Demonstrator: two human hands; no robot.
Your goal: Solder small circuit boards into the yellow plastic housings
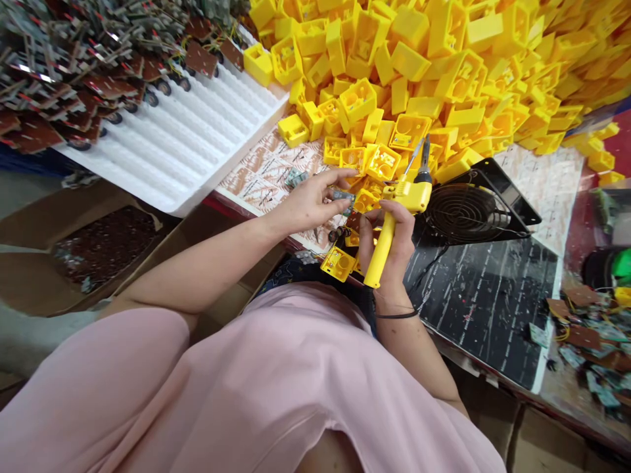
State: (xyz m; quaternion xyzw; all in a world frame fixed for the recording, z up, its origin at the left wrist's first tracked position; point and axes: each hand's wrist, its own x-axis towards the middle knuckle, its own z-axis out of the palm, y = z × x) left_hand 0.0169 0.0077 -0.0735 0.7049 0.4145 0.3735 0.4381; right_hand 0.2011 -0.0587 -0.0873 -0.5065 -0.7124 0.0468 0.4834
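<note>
My right hand (397,243) is wrapped round a yellow soldering gun (382,253), whose handle points down toward me and whose metal tip points up and away. My left hand (315,200) is closed, thumb and fingers pinching a small greyish-green part (341,196), perhaps a circuit board; its exact kind I cannot make out. Just beyond and between the hands lie open yellow plastic housings (383,162). Another yellow housing (338,263) sits at the table edge below my hands, with small dark parts near it. A small green board (296,177) lies behind my left hand.
A large heap of yellow housings (409,52) covers the back. At left, a white foam tray (197,131) bears many wired brown boards (118,85). A black fan (463,210) stands right of the soldering gun. More boards (591,335) lie far right; a cardboard box (29,279) stands lower left.
</note>
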